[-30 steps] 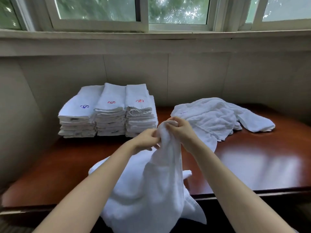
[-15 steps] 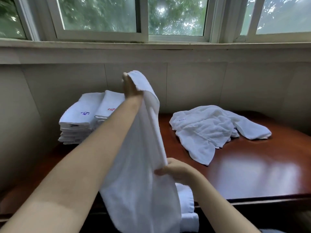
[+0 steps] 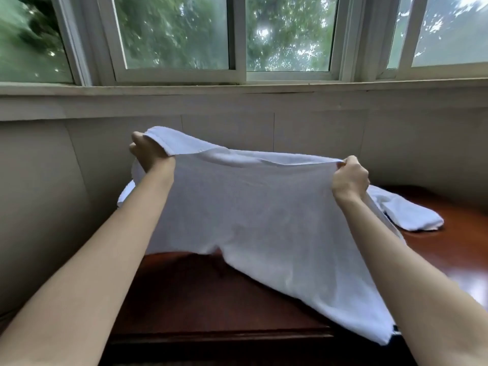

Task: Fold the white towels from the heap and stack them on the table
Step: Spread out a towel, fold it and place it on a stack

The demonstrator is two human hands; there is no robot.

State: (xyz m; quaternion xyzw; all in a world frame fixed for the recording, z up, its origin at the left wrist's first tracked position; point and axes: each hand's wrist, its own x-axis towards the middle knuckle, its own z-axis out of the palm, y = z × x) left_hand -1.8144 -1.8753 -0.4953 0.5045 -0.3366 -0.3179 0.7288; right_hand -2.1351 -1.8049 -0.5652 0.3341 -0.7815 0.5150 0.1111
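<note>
A white towel [image 3: 258,212] is stretched wide in the air above the brown table [image 3: 211,294]. My left hand [image 3: 149,151] grips its upper left corner and my right hand [image 3: 350,178] pinches its upper right corner. The towel's lower edge hangs down toward the table's front right. Behind it, a part of the heap of unfolded towels [image 3: 412,215] shows at the right. The stacks of folded towels are almost wholly hidden behind the spread towel; only a sliver [image 3: 125,194] shows at the left.
A tiled wall [image 3: 317,128] stands right behind the table, with a window sill and windows [image 3: 171,35] above. The table's front edge [image 3: 216,336] runs below the towel.
My hands have moved apart and spread the towel out wide. The right hand rose from low at the towel's edge to its upper right corner. The camera tilted upward.
</note>
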